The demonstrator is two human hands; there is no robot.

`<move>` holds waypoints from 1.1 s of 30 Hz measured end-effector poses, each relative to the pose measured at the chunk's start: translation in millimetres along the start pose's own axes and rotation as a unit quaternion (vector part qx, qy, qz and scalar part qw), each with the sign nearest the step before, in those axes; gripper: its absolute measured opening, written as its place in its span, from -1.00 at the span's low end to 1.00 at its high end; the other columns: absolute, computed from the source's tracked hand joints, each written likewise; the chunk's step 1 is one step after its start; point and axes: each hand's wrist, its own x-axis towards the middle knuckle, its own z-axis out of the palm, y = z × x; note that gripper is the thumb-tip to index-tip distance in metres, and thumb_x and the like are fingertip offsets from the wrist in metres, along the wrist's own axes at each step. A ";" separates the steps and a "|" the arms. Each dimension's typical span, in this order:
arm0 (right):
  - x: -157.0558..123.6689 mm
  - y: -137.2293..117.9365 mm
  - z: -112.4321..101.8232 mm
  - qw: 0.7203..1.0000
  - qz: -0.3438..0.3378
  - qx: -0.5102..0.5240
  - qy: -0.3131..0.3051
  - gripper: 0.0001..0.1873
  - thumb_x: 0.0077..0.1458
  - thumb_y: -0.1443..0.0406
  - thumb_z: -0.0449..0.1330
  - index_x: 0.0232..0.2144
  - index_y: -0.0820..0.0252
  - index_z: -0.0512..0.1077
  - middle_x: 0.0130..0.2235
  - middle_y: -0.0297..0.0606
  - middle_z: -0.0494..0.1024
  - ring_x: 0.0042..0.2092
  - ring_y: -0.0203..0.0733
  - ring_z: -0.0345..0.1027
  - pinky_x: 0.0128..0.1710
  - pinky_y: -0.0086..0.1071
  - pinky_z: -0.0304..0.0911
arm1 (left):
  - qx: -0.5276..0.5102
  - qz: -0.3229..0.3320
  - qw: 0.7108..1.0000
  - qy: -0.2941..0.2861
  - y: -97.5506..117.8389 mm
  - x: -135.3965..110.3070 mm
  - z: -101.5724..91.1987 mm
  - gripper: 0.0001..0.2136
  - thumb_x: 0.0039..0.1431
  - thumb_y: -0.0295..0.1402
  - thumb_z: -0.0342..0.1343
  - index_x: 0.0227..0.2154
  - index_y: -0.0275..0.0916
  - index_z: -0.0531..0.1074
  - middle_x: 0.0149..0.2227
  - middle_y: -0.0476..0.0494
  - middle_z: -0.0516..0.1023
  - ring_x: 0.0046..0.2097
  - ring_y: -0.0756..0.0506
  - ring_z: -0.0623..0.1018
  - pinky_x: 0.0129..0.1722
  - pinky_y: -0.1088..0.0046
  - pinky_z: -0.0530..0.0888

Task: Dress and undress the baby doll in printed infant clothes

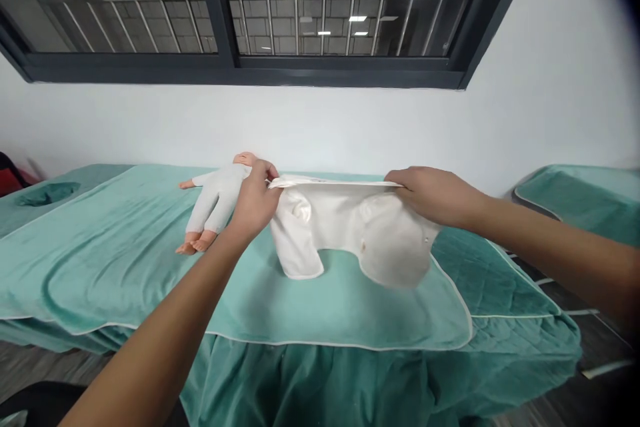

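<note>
Between my two hands a white baby garment (340,213) is stretched along its upper edge, its two lower flaps hanging above the green bed cover. My left hand (257,197) pinches the garment's left corner. At the right end, my right hand (430,195) grips the same edge, with thumb and fingers closed on the cloth. Small snap-like dots show near the right flap. Just beyond my left hand lies a baby doll (217,193) in a white suit, on its back with bare feet toward me; my hand partly hides its upper body.
A green velvet cover (125,267) with white piping spreads over the massage bed, with a quilted green layer (500,273) at the right. Another green-covered surface (585,197) stands farther right. Behind the bed are a white wall (330,123) and a dark-framed barred window (345,70).
</note>
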 end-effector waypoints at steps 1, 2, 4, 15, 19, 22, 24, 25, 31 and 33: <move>-5.1 4.4 3.8 1.000 0.001 0.027 0.010 -0.77 0.14 0.30 -0.02 -0.31 0.06 0.45 -0.28 -0.25 0.53 -0.24 -0.09 0.38 -0.32 -0.34 0.14 | -0.016 -0.024 1.000 -0.003 -7.0 -2.6 -2.1 -0.92 0.06 -0.42 0.14 -0.35 -0.17 0.38 -0.36 -0.02 0.47 -0.30 -0.10 0.40 -0.24 0.43 0.29; -10.1 8.6 7.5 0.998 0.006 0.067 0.021 -0.75 0.14 0.30 -0.03 -0.33 0.06 0.46 -0.28 -0.27 0.54 -0.24 -0.10 0.38 -0.31 -0.35 0.16 | -0.019 -0.044 0.999 -0.008 -12.7 -5.4 -4.5 -0.94 0.08 -0.38 0.15 -0.36 -0.17 0.40 -0.35 -0.02 0.49 -0.29 -0.11 0.41 -0.25 0.43 0.29; -17.7 17.3 15.1 0.986 0.032 0.162 0.030 -0.74 0.15 0.27 -0.04 -0.34 0.07 0.46 -0.33 -0.30 0.54 -0.28 -0.14 0.39 -0.35 -0.38 0.19 | -0.002 -0.075 0.997 -0.023 -20.8 -9.9 -10.1 -0.94 0.10 -0.32 0.15 -0.38 -0.16 0.44 -0.38 -0.02 0.52 -0.29 -0.12 0.41 -0.27 0.44 0.29; 46.1 64.8 90.3 0.984 0.082 0.149 -0.047 -0.77 0.06 0.22 0.05 -0.35 0.07 0.51 -0.25 -0.29 0.60 -0.24 -0.11 0.44 -0.33 -0.37 0.23 | 0.023 -0.271 0.961 -0.044 -93.9 21.9 10.2 -0.66 -0.21 -0.46 0.38 -0.73 -0.14 0.26 -0.57 -0.13 0.37 0.11 -0.40 0.41 0.04 0.29 0.34; 84.3 64.1 142.0 0.988 0.120 0.074 -0.058 -0.68 0.15 0.25 -0.02 -0.16 0.06 0.48 -0.17 -0.19 0.60 -0.22 -0.06 0.44 -0.32 -0.31 0.23 | 0.040 -0.240 0.969 0.033 -134.5 25.3 44.5 -0.64 -0.18 -0.46 0.36 -0.68 -0.17 0.20 -0.44 -0.22 0.43 0.26 -0.46 0.25 0.21 0.10 0.20; 96.0 47.7 179.5 0.992 0.128 0.013 0.014 -0.61 0.20 0.32 -0.08 -0.03 0.14 0.43 -0.04 -0.04 0.54 -0.08 0.06 0.42 -0.18 -0.18 0.26 | 0.082 -0.170 0.980 0.070 -148.7 16.9 71.2 -0.77 -0.13 -0.46 0.30 -0.54 -0.17 0.30 -0.23 -0.31 0.48 0.27 -0.49 0.21 0.29 -0.03 0.04; 93.1 27.2 203.1 0.992 0.079 -0.013 0.099 -0.59 0.20 0.38 -0.08 0.03 0.21 0.39 0.09 0.04 0.44 0.09 0.15 0.30 0.01 -0.05 0.21 | 0.079 -0.116 0.988 0.061 -149.0 4.5 91.0 -0.83 -0.06 -0.48 0.24 -0.41 -0.16 0.39 -0.07 -0.35 0.47 0.29 -0.46 0.17 0.32 -0.04 -0.06; 89.5 15.1 214.4 0.990 0.041 -0.009 0.132 -0.58 0.19 0.40 -0.07 0.06 0.22 0.37 0.16 0.04 0.38 0.18 0.16 0.21 0.11 -0.02 0.14 | 0.064 -0.092 0.993 0.037 -147.5 -3.1 101.5 -0.84 -0.02 -0.49 0.20 -0.34 -0.16 0.42 0.00 -0.36 0.45 0.30 -0.44 0.16 0.34 -0.02 -0.08; 76.7 -35.5 261.6 0.990 0.080 0.098 0.060 -0.53 0.24 0.27 -0.06 0.14 0.34 0.29 0.22 0.07 0.33 0.28 0.15 0.10 0.25 0.01 0.03 | -0.102 -0.138 0.983 -0.064 -150.5 -32.1 148.4 -0.88 0.00 -0.53 0.19 -0.38 -0.20 0.47 -0.05 -0.36 0.50 0.25 -0.41 0.28 0.37 0.05 -0.11; 82.2 -35.5 265.1 0.987 0.142 0.076 0.030 -0.49 0.24 0.20 -0.06 0.16 0.36 0.27 0.26 0.10 0.29 0.32 0.24 0.03 0.26 0.12 -0.04 | -0.040 -0.151 0.986 -0.062 -156.2 -29.2 151.6 -0.86 0.05 -0.49 0.17 -0.29 -0.22 0.48 0.12 -0.36 0.43 0.31 -0.38 0.21 0.38 0.07 -0.11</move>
